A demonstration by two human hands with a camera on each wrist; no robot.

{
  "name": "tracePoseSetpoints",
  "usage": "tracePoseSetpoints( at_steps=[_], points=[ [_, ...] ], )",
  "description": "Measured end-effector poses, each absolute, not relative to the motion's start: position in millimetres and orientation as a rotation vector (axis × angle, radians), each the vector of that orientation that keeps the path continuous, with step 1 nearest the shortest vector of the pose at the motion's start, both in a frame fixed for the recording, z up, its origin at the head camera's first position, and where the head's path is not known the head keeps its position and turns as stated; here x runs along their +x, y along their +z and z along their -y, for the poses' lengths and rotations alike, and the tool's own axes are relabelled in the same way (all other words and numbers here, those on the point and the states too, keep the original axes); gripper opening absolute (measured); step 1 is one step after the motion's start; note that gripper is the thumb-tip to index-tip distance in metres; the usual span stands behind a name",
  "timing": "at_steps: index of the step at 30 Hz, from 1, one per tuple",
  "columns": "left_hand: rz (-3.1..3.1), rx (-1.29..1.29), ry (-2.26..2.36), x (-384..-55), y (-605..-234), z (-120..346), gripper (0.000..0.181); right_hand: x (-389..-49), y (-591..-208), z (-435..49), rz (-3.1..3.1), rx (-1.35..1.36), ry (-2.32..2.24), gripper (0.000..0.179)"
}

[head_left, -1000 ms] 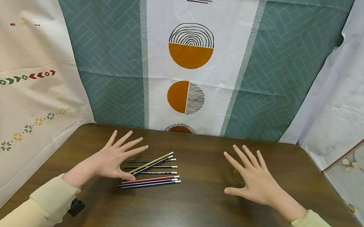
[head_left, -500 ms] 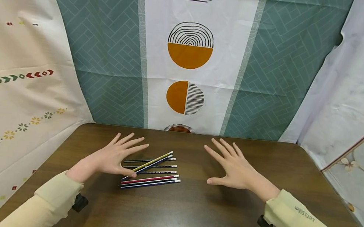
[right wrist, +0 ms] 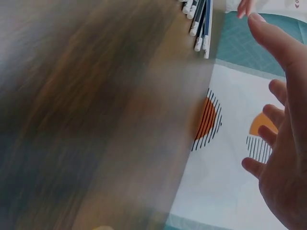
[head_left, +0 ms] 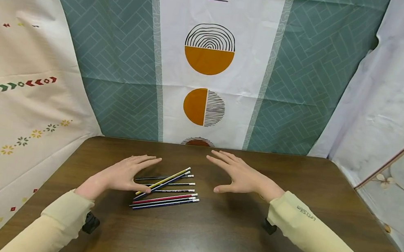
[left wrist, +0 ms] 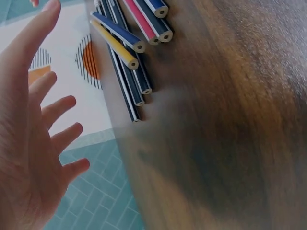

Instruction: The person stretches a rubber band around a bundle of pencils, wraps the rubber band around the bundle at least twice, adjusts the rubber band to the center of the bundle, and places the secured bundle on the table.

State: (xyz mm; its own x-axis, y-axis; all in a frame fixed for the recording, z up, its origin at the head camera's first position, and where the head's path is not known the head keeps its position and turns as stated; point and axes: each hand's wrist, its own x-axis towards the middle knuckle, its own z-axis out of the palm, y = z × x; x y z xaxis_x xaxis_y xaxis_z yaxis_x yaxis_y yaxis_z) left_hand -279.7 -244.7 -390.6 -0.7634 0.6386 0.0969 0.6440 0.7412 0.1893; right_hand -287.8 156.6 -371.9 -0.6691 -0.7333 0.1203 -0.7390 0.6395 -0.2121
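Several pencils lie in a loose group on the wooden table (head_left: 182,239), white erasers pointing right. A yellow pencil (head_left: 171,176) and a dark blue one slant across several black pencils; nearer the front lies a red pencil (head_left: 164,199) beside two dark ones. My left hand (head_left: 120,176) hovers at their left ends, fingers spread and holding nothing, its thumb overlapping them in the head view. The unsharpened ends, including the yellow pencil's (left wrist: 117,45), show in the left wrist view. To the right of the erasers my right hand (head_left: 244,179) hangs in the air with fingers extended, also holding nothing.
A patterned cloth (head_left: 209,61) with orange half-circles hangs along the table's back edge. Cream cloth (head_left: 23,103) borders the left side, and marbled white cloth (head_left: 393,101) the right. Each wrist carries a small black camera (head_left: 91,223).
My right hand has moved left across the table, toward the pencils. The left hand has stayed nearly in place, its fingers tilting lower. The pencils lie as before.
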Motion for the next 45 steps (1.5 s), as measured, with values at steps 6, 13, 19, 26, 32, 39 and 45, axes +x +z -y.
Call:
tracePoseSetpoints(
  at_steps=[6, 13, 19, 26, 32, 39, 45],
  points=[
    [2.942, -1.059, -0.373, -281, -394, 247, 0.091, -302, -376, -135, 2.823, 1.289, 0.468, 0.094],
    [2.987, -1.043, -0.449, -281, -400, 248, 0.089, -317, -388, -111, 2.850, 1.286, 0.555, 0.089],
    [3.006, -1.098, -0.472, -281, -407, 244, 0.088, -327, -407, -92, 2.885, 1.317, 0.574, 0.087],
    [3.070, -1.105, -0.558, -279, -409, 237, 0.089, -330, -418, -79, 2.934, 1.307, 0.738, 0.086],
    [3.080, -1.139, -0.558, -276, -413, 237, 0.092, -326, -424, -77, 2.991, 1.266, 0.794, 0.086],
    [3.112, -1.091, -0.567, -272, -414, 238, 0.097, -323, -427, -78, 2.968, 1.267, 0.729, 0.081],
    [3.110, -1.109, -0.562, -270, -415, 236, 0.103, -318, -427, -80, 2.959, 1.302, 0.711, 0.081]
  ],
)
